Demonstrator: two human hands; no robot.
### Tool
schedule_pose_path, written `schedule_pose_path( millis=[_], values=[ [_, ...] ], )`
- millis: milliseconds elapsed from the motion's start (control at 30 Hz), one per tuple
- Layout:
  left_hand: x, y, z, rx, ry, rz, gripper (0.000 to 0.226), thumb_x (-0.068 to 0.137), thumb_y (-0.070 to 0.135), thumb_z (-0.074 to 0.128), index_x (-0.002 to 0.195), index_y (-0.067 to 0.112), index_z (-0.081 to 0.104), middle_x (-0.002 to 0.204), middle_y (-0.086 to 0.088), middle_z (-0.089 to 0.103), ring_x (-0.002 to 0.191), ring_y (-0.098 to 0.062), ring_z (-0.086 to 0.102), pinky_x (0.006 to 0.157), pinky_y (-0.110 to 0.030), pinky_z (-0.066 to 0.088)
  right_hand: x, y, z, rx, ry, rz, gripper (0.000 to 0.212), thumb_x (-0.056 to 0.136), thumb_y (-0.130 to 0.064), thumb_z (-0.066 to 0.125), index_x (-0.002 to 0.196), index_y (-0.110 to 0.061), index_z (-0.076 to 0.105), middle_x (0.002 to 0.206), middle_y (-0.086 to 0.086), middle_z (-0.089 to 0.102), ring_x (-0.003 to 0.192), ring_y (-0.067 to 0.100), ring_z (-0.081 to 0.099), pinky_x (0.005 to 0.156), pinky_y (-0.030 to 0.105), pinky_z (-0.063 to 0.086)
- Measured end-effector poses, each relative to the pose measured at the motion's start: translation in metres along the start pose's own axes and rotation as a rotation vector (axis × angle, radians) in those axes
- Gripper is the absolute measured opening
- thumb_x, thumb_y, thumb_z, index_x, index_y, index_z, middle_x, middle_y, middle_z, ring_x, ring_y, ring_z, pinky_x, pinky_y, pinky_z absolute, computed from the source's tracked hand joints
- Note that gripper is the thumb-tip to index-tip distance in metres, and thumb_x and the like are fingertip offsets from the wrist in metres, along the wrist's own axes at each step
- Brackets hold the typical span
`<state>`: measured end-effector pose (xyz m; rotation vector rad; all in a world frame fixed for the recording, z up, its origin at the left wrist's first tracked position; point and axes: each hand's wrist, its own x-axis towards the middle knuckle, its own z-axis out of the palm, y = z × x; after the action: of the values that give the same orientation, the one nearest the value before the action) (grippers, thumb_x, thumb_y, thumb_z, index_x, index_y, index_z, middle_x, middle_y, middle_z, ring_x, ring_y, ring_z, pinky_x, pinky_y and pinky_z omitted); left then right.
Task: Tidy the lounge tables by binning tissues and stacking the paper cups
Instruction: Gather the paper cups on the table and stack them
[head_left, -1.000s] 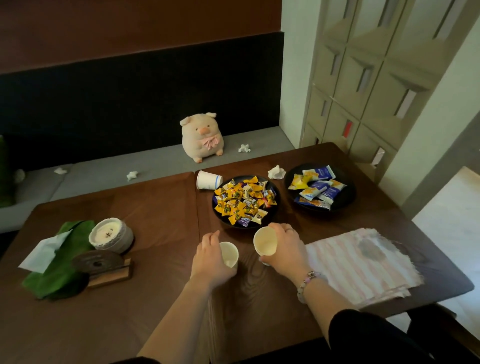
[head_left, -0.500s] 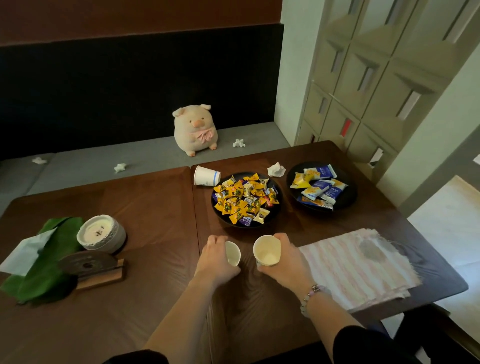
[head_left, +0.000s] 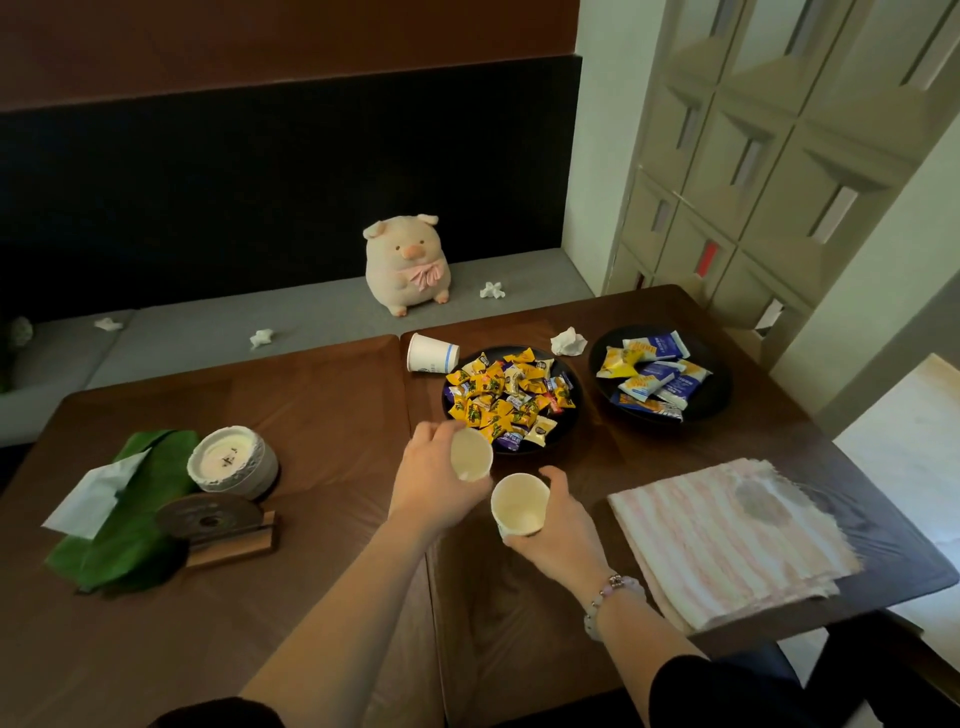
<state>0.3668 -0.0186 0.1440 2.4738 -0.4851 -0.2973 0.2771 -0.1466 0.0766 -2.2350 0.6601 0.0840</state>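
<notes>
Paper: tilted cup (head_left: 470, 457), gripped by left hand (head_left: 431, 486), just left of upright cup (head_left: 519, 506). Right hand (head_left: 563, 535) grips upright cup.

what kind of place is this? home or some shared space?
Probably a shared lounge or break area, not a home: a built-in cushioned bench along the wall, communal plates of wrapped sweets and snack packs, and a bank of locker-like compartments beside the tables.
</notes>
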Motion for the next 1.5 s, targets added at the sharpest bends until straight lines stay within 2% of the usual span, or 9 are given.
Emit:
schedule_pose_path(
  millis=[233,433,533,700,833,933,1100,1300,1500],
  values=[
    [0.003,0.019,-0.017,-0.068,0.036,0.12,0.073,0.072,0.029,0.075,0.138,0.027,0.043,0.125,0.004,0.04,0.117,-0.014,0.046,0.086,-0.019,0.036,0.005,-0.013,0.018,0.029,0.015,-0.019,0.07,0.068,-0.031,0.083,0.123,-0.02,0.042,0.116,-0.001,0.057,0.107,0.018,0.057,0.08,0.029,0.051],
    [-0.003,0.016,-0.004,-0.008,-0.122,0.132,0.083,0.071,0.033,0.076,0.143,0.024,0.035,0.131,0.004,0.04,0.121,-0.016,0.045,0.094,-0.026,0.041,0.012,-0.011,0.026,0.073,0.051,-0.024,0.062,0.064,-0.029,0.083,0.115,-0.019,0.049,0.109,-0.001,0.063,0.105,0.02,0.06,0.082,0.037,0.055],
    [-0.004,0.016,0.005,0.014,-0.143,0.133,0.081,0.073,0.033,0.075,0.142,0.021,0.035,0.134,0.005,0.041,0.123,-0.016,0.045,0.098,-0.031,0.042,0.015,-0.009,0.029,0.139,0.081,-0.026,0.068,0.061,-0.029,0.085,0.119,-0.018,0.051,0.112,0.0,0.065,0.109,0.02,0.059,0.086,0.037,0.054],
    [0.001,0.018,0.012,0.083,-0.212,0.139,0.079,0.07,0.033,0.077,0.139,0.021,0.04,0.131,0.004,0.042,0.119,-0.017,0.05,0.094,-0.03,0.043,0.018,-0.004,0.032,0.203,0.094,-0.006,0.072,0.059,-0.029,0.086,0.122,-0.022,0.05,0.112,-0.001,0.064,0.11,0.019,0.057,0.086,0.039,0.054],
    [0.004,0.01,0.019,0.153,-0.263,0.102,0.088,0.065,0.04,0.082,0.14,0.022,0.04,0.136,0.005,0.043,0.123,-0.016,0.048,0.101,-0.032,0.041,0.02,0.001,0.031,0.206,0.046,0.028,0.075,0.061,-0.032,0.086,0.125,-0.026,0.047,0.118,-0.002,0.058,0.112,0.016,0.054,0.091,0.033,0.049],
    [0.006,0.007,0.024,0.173,-0.264,0.089,0.089,0.064,0.043,0.082,0.141,0.024,0.041,0.14,0.007,0.045,0.127,-0.015,0.046,0.104,-0.033,0.04,0.02,0.005,0.03,0.191,0.038,0.017,0.074,0.064,-0.031,0.085,0.127,-0.026,0.046,0.119,-0.003,0.057,0.111,0.014,0.052,0.088,0.028,0.044],
    [0.007,0.007,0.029,0.188,-0.266,0.055,0.082,0.066,0.044,0.079,0.138,0.028,0.044,0.137,0.009,0.048,0.124,-0.014,0.048,0.098,-0.034,0.044,0.017,0.007,0.03,0.201,0.059,0.022,0.071,0.063,-0.03,0.084,0.125,-0.028,0.049,0.118,-0.004,0.057,0.11,0.013,0.052,0.091,0.03,0.046],
    [0.007,0.004,0.034,0.191,-0.256,0.018,0.08,0.066,0.045,0.079,0.137,0.031,0.044,0.137,0.012,0.049,0.122,-0.013,0.05,0.096,-0.033,0.045,0.015,0.006,0.027,0.19,0.049,0.003,0.067,0.069,-0.027,0.082,0.127,-0.025,0.048,0.12,-0.003,0.058,0.117,0.014,0.048,0.096,0.028,0.039],
    [0.009,0.002,0.038,0.156,-0.277,-0.006,0.084,0.068,0.041,0.078,0.141,0.031,0.039,0.142,0.011,0.045,0.127,-0.013,0.047,0.101,-0.034,0.042,0.011,0.003,0.024,0.152,0.041,-0.005,0.065,0.073,-0.029,0.078,0.129,-0.028,0.046,0.12,-0.005,0.058,0.117,0.013,0.047,0.087,0.022,0.038]
  ],
)
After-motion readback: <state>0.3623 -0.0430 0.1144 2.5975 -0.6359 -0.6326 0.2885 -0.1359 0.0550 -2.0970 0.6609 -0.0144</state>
